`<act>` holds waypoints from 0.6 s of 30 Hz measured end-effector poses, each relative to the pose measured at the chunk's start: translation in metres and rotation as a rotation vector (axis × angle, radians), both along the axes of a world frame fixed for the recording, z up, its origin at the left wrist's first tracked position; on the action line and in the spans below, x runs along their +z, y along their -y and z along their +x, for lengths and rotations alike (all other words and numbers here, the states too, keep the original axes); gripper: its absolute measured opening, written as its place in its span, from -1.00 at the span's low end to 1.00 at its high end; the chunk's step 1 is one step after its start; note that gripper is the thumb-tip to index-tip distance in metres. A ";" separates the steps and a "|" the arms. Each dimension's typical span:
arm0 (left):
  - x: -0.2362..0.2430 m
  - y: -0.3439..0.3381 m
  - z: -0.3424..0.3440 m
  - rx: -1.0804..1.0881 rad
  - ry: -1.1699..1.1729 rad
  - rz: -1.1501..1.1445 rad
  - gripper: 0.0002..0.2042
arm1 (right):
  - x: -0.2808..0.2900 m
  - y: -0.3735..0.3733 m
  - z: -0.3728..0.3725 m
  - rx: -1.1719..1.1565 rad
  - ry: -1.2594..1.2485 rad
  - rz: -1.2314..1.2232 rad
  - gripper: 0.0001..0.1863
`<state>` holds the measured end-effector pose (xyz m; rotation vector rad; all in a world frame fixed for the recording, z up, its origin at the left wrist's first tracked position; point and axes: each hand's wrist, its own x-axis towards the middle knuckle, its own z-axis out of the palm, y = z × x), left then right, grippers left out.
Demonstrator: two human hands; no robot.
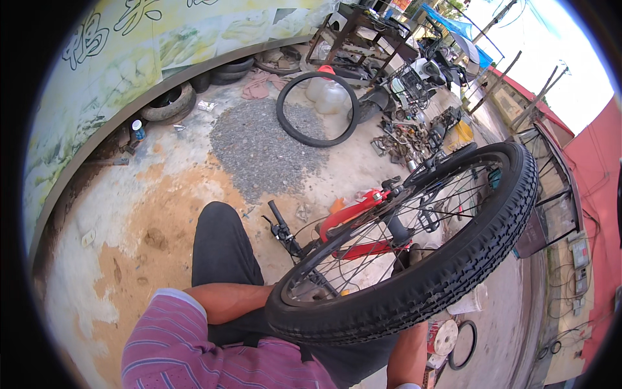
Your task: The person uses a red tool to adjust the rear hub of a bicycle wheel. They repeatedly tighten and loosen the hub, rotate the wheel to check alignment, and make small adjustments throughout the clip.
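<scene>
A bicycle wheel with a knobbly black tyre (447, 285) fills the right middle of the head view, close to me. Its thin spokes run to a dark hub, and behind them shows a red bicycle frame (334, 223). The black handlebar grip (276, 211) with its brake lever is low, near the ground. My left forearm (236, 302) reaches behind the tyre's near left side. From below, my right forearm (408, 356) passes behind the tyre's lower edge. Both hands are hidden there, so what they hold or touch cannot be made out.
A loose black tyre (280, 117) lies on a grey gravel patch (249, 146), beside a cloudy plastic jug (329, 95). Used tyres (170, 107) line the printed wall. Metal parts (411, 139) are heaped ahead, near a dark wooden stand (343, 35). A reel (442, 337) stands right.
</scene>
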<state>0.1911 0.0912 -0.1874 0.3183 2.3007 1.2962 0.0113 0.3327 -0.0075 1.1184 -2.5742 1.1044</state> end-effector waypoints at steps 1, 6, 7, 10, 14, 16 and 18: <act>0.000 0.000 0.000 0.002 -0.001 -0.002 -0.57 | -0.001 0.000 0.000 -0.004 0.003 -0.020 -0.42; 0.002 0.005 0.000 0.002 0.003 -0.011 -0.57 | -0.009 -0.002 -0.001 -0.003 -0.016 -0.030 -0.43; 0.003 0.006 0.000 0.002 0.003 -0.014 -0.57 | -0.010 -0.002 -0.001 -0.004 -0.012 -0.034 -0.43; 0.005 0.008 0.000 0.003 0.008 -0.021 -0.57 | -0.012 -0.003 -0.005 -0.007 0.009 -0.049 -0.43; 0.006 0.011 0.000 0.003 0.010 -0.021 -0.57 | -0.013 -0.002 -0.007 -0.008 0.009 -0.053 -0.44; 0.007 0.012 0.001 0.007 0.013 -0.023 -0.57 | -0.013 -0.002 -0.007 -0.005 0.004 -0.052 -0.44; 0.007 0.013 0.002 0.006 0.014 -0.025 -0.57 | -0.012 -0.002 -0.005 -0.009 0.010 -0.053 -0.44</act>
